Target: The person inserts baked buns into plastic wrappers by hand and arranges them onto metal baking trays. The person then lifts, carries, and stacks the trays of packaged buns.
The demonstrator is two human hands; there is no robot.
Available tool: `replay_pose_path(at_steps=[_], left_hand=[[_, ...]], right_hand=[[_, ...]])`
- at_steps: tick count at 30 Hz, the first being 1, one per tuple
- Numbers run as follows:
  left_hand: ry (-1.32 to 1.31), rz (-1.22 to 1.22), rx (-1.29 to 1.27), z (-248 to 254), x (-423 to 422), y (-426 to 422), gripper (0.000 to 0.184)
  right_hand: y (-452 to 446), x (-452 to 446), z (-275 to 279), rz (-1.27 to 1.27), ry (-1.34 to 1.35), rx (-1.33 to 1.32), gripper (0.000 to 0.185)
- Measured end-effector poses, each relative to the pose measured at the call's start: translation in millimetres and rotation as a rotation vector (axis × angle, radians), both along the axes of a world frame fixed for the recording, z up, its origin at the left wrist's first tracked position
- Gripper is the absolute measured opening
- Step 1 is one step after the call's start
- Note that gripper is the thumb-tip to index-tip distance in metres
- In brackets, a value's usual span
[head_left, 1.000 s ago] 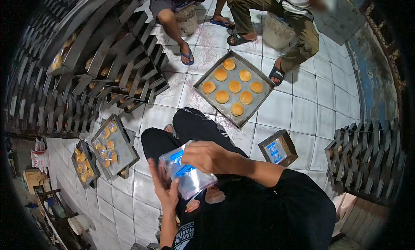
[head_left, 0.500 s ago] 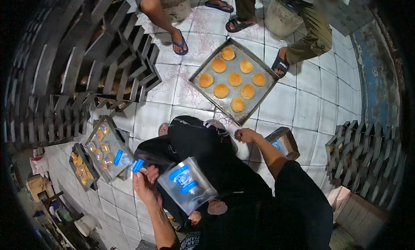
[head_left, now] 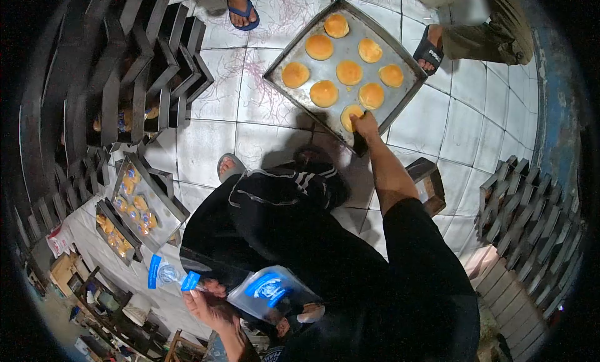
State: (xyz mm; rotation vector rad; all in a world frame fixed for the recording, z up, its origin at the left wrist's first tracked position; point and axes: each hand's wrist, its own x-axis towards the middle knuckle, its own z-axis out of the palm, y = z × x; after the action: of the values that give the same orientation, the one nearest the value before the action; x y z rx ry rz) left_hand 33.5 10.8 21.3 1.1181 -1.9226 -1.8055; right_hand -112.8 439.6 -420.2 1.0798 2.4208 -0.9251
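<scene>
My left hand [head_left: 209, 306] pinches a clear plastic bag [head_left: 167, 274] with blue print by its edge, low on the left. Across my lap lies a stack of similar clear bags [head_left: 273, 291]. My right hand [head_left: 367, 124] reaches to the near corner of a metal baking tray [head_left: 300, 105], its fingers closed on the edge of a round golden bun [head_left: 350, 117]. That bun still rests on the tray; part of it is covered by my fingers. Several more buns, such as the middle bun [head_left: 349, 72], lie spaced out beyond it.
On the left, a tray [head_left: 164, 219] and a smaller tray [head_left: 129, 257] hold bagged buns. Stacked dark trays [head_left: 134, 62] rise beside them, and more stacked trays [head_left: 525, 206] stand at right. A box-like tin [head_left: 428, 186] sits near my right arm. Other people's feet [head_left: 431, 52] flank the big tray.
My right hand has moved forward from beside my knee onto the nearest bun. My body leans toward the tray. My left hand still holds the bag, now lower in view.
</scene>
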Motion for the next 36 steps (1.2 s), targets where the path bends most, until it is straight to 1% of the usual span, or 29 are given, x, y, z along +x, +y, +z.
replay_pose_path(at_steps=[1, 2, 4, 5, 6, 7, 8, 9, 10, 11, 13, 15, 17, 18, 19, 21, 22, 23, 25, 27, 28, 29, 31, 32, 33, 34, 35, 36], left_hand=[[-0.014, -0.021, -0.011, 0, 0, -2, 0.024], [-0.023, -0.042, -0.021, -1, 0, -3, 0.023], [-0.025, -0.083, 0.006, 0, -1, -7, 0.023], [-0.016, -0.072, 0.026, 0, -3, -5, 0.023], [-0.007, -0.060, 0.045, 1, -5, -1, 0.023], [0.005, -0.047, 0.061, 2, -7, 1, 0.024], [0.007, -0.060, 0.081, 2, -7, -1, 0.025], [0.033, -0.095, 0.078, 0, -7, -2, 0.024], [0.048, -0.124, 0.104, 0, -5, -4, 0.024], [0.066, -0.156, 0.135, 0, -3, -6, 0.024], [0.098, -0.158, 0.159, -2, -1, -6, 0.024], [0.131, -0.170, 0.200, -3, -1, -6, 0.023], [0.164, -0.174, 0.248, -1, 1, -6, 0.024], [0.171, -0.209, 0.276, 0, 1, -7, 0.025], [0.198, -0.215, 0.284, 2, 2, -6, 0.027], [0.204, -0.229, 0.393, 10, 4, -10, 0.028], [0.252, -0.219, 0.430, 11, 5, -14, 0.028], [0.294, -0.211, 0.473, 9, 6, -18, 0.028], [0.320, -0.176, 0.544, -6, 11, -37, 0.026], [0.331, -0.056, 0.599, 9, 2, -36, 0.024], [0.400, -0.131, 0.757, -17, -2, -65, 0.021], [0.417, -0.081, 0.864, -11, -7, -67, 0.018], [0.335, 0.072, 0.808, -13, -18, -72, 0.018], [0.361, -0.063, 0.861, -39, -20, -89, 0.019], [0.386, -0.201, 0.910, -29, -23, -85, 0.019], [0.304, -0.011, 0.844, -23, -20, -76, 0.020], [0.305, -0.021, 0.814, -20, -19, -68, 0.021], [0.364, -0.087, 0.842, -8, -14, -57, 0.023]], right_hand=[[-10, -5, 9, -0.046, -0.040, -0.012, 0.060], [-17, -6, -14, -0.009, -0.024, 0.113, 0.066], [-29, 3, -38, 0.175, 0.068, 0.039, 0.064], [-32, 5, -41, 0.268, 0.122, 0.008, 0.064], [-35, 4, -32, 0.362, 0.177, -0.022, 0.063], [-37, 4, -20, 0.267, 0.170, -0.054, 0.060], [-41, 2, 9, 0.176, 0.166, -0.090, 0.057], [-43, 0, 19, 0.088, 0.163, -0.127, 0.055], [-40, -7, 31, -0.016, 0.224, -0.393, 0.048], [-38, -15, 60, -0.177, 0.223, -0.697, 0.047], [-42, -22, 167, -0.487, 0.205, -1.305, 0.045], [-39, -19, 217, -0.439, 0.281, -1.620, 0.047], [-43, -17, 261, -0.320, 0.393, -1.657, 0.051], [-48, -16, 290, -0.271, 0.432, -1.633, 0.058], [-57, -14, 310, -0.222, 0.464, -1.485, 0.059], [-79, -10, 347, -0.140, 0.527, -1.187, 0.062], [-92, -4, 366, -0.132, 0.540, -1.037, 0.062], [-102, -1, 364, -0.057, 0.630, -1.038, 0.061], [-129, 19, 400, -0.115, 0.563, -1.483, 0.056], [-164, 48, 453, -0.149, 0.469, -1.737, 0.051], [-180, 61, 468, -0.029, 0.424, -1.759, 0.047], [-197, 75, 480, 0.093, 0.377, -1.778, 0.042], [-230, 111, 502, 0.607, 0.551, -1.259, 0.039], [-240, 127, 503, 0.844, 0.862, -1.032, 0.038], [-248, 140, 503, 1.062, 1.160, -0.768, 0.038], [-253, 147, 503, 1.156, 1.190, -0.825, 0.043], [-256, 146, 494, 1.259, 1.261, -0.642, 0.043], [-257, 141, 483, 1.235, 1.298, -0.509, 0.042]])
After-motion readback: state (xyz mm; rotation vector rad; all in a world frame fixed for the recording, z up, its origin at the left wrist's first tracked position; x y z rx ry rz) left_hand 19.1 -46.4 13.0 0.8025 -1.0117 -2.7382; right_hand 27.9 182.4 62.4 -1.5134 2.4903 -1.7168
